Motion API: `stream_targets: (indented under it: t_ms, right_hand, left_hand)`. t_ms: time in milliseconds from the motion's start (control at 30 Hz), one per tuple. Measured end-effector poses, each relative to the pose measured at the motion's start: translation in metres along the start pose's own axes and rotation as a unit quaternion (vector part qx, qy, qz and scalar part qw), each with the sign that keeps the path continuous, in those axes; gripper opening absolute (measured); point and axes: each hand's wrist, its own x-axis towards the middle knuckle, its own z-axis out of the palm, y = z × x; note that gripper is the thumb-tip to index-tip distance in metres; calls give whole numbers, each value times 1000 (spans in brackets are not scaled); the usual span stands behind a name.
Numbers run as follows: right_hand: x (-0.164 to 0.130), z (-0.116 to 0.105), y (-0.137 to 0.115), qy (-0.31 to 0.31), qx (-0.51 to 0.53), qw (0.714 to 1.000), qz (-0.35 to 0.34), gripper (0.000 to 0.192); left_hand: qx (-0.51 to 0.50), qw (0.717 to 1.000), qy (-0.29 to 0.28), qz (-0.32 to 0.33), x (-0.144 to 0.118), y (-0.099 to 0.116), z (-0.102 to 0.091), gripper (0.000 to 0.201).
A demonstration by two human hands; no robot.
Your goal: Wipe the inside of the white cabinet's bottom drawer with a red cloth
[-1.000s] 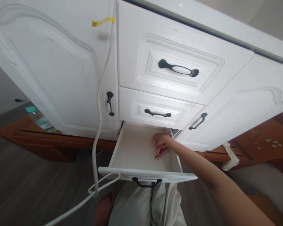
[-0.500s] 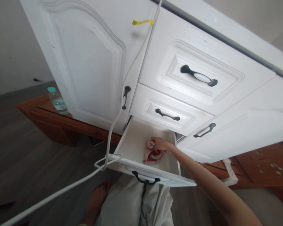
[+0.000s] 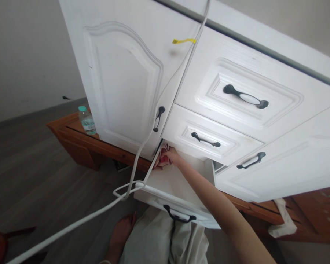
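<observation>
My right hand (image 3: 170,157) reaches into the open bottom drawer (image 3: 181,212) of a white cabinet. It is closed on a small red and pale pink item (image 3: 162,160) at the drawer's back left corner, close to the left wall. The item is mostly hidden by my fingers, so I cannot tell what it is. My left hand is out of view. My forearm crosses the drawer from the lower right.
A white cable (image 3: 143,146) hangs down the cabinet front and loops over the drawer's left front corner. Two shut drawers (image 3: 209,139) sit above. A water bottle (image 3: 86,120) stands on a wooden ledge at left. My bare foot (image 3: 121,234) and light trousers are below the drawer.
My right hand has moved the red and pink item from the drawer's right side to its back left corner. The view has swung to the left.
</observation>
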Motion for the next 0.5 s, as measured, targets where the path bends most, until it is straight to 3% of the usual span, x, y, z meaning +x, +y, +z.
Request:
stream_targets:
  t_ms: [100,167,267,367,500]
  right_hand:
    - [-26,-1,1,-76,-74,994,6,22]
    - [-44,0,-2,-150,-175,973,4,20]
    - [-68,5,-16,-281,-317,905,-33,13]
    - [-79,10,-32,-387,-398,830,-55,19]
    - [-85,10,-41,-436,-411,799,-51,16]
  left_hand:
    - [-5,1000,-6,4,-1,1,-1,67]
    - [-8,1000,-9,6,-2,1,-3,68]
    - [-9,1000,-13,4,-4,2,-5,69]
    - [-3,1000,-13,3,-5,4,-9,69]
    - [16,999,-45,-10,-9,12,-19,69]
